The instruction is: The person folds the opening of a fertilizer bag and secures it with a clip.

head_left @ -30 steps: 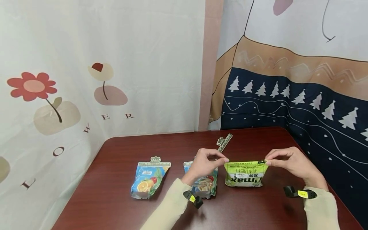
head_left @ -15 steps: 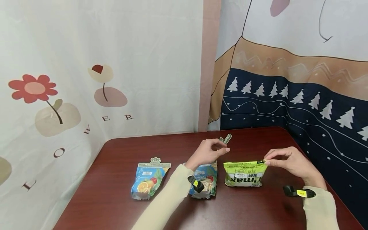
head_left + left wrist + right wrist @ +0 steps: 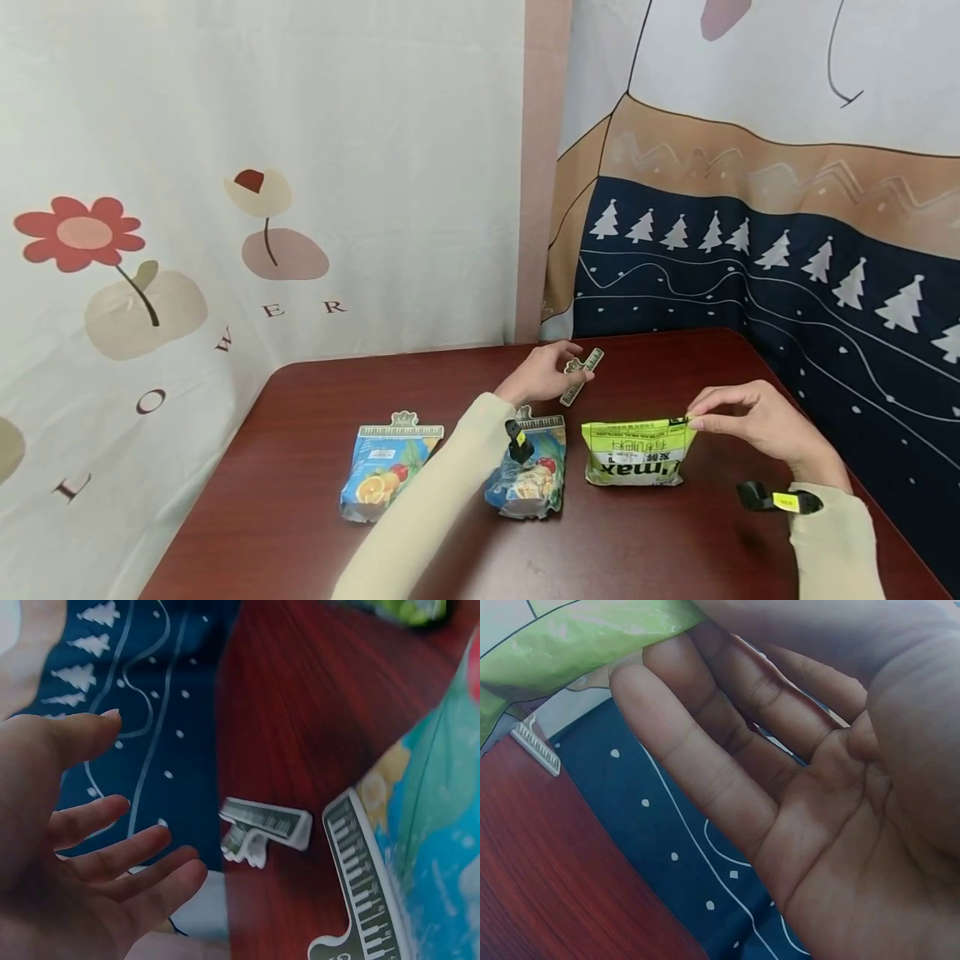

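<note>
My right hand (image 3: pixel 768 421) pinches the top right corner of a green and white bag (image 3: pixel 637 454) with upside-down print, which stands on the table. In the right wrist view, the green bag edge (image 3: pixel 592 645) runs up to the thumb and fingers. Towards the back of the table, my left hand (image 3: pixel 546 373) reaches over a loose piano-key bag clip (image 3: pixel 573 392), overlapping it in the head view. The left wrist view shows that hand (image 3: pixel 97 847) with spread, relaxed fingers and nothing in them, the loose clip (image 3: pixel 266 821) lying beyond the fingertips.
Two blue food bags stand on the dark red table (image 3: pixel 300 467): a left bag (image 3: pixel 382 483) and a middle bag (image 3: pixel 534 479) under my left forearm. Matching clips, the left clip (image 3: pixel 401 429) and the middle clip (image 3: pixel 546 422), close their tops. Printed curtains (image 3: pixel 412 208) hang behind.
My left hand has let go of the green bag's left top corner and moved up and back to the loose clip. My right hand keeps its pinch on the right corner.
</note>
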The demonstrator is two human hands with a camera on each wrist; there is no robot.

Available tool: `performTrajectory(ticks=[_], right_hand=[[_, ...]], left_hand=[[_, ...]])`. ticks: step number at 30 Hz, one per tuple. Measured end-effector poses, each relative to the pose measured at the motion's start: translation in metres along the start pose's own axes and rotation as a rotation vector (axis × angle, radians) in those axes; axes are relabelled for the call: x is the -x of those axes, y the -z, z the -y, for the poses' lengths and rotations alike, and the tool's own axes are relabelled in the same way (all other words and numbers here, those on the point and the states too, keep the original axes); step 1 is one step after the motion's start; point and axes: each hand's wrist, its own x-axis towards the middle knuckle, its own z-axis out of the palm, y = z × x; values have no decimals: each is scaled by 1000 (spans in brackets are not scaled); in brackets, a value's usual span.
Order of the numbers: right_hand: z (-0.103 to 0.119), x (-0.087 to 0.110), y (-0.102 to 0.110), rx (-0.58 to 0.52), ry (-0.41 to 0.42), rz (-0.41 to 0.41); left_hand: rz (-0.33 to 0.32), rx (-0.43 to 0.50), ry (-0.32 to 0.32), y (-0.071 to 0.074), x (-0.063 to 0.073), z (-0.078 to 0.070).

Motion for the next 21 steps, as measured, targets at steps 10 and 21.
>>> performTrajectory(ticks=[10,21], right_hand=[[-3,0,1,-11,5,13],[-3,0,1,-31,23,15]], left_hand=[[30,-64,168,-14,-32,16],[65,-251,213,-28,-57,17]])
